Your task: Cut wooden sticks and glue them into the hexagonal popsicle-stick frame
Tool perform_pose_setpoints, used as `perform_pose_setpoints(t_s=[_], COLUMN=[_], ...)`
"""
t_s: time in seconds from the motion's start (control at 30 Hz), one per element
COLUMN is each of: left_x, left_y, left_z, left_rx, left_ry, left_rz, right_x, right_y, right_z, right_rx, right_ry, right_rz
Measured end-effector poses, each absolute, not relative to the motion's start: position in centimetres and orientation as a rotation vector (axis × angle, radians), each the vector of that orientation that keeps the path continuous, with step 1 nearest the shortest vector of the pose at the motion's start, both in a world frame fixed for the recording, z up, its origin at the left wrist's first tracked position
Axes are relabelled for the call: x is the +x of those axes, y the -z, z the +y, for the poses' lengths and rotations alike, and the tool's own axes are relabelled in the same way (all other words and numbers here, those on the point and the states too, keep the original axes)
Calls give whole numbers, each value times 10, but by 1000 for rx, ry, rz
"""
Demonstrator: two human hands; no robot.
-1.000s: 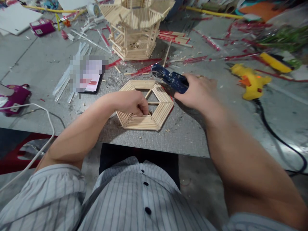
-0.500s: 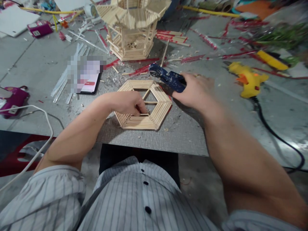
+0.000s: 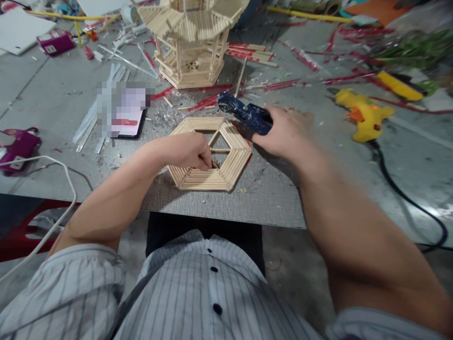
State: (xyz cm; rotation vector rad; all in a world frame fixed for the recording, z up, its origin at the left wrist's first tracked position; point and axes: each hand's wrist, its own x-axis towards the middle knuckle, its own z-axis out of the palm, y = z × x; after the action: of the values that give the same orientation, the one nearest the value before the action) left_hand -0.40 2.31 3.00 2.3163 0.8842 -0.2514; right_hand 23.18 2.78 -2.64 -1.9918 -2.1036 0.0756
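Observation:
A flat hexagonal frame of wooden sticks (image 3: 203,181) lies on the table in front of me, thin bars crossing its open middle. My left hand (image 3: 189,150) reaches over its left side, fingers pinched on a short wooden stick (image 3: 214,164) at the front inner edge. That stick is mostly covered by my fingertips. Just right of the frame, my right hand (image 3: 288,130) is wrapped round a dark blue hand tool (image 3: 247,113) spattered with whitish bits; its exact kind is unclear. The tool's rounded end points left, towards the far side of the frame.
Behind the frame stands a stick-built pavilion (image 3: 193,52). A phone (image 3: 129,113) and clear glue sticks (image 3: 85,123) lie at left. At right rests a yellow glue gun (image 3: 364,113) with a black cord. Red-wrapped sticks (image 3: 251,53) and wrapper scraps litter the back.
The short stick at my left fingertips has gone from lying along the front inner edge to a slanted position. My right hand keeps the blue tool in about the same place.

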Motion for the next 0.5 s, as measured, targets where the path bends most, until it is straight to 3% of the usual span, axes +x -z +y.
perform_pose_setpoints(t_s=[0.5], left_x=[-4], left_y=[-30], left_z=[24], left_rx=[2295], left_ry=[256], left_rz=[884], right_x=[231], right_y=[24], right_z=[26], right_rx=[-1990], right_ry=[-12], right_rz=[-2118])
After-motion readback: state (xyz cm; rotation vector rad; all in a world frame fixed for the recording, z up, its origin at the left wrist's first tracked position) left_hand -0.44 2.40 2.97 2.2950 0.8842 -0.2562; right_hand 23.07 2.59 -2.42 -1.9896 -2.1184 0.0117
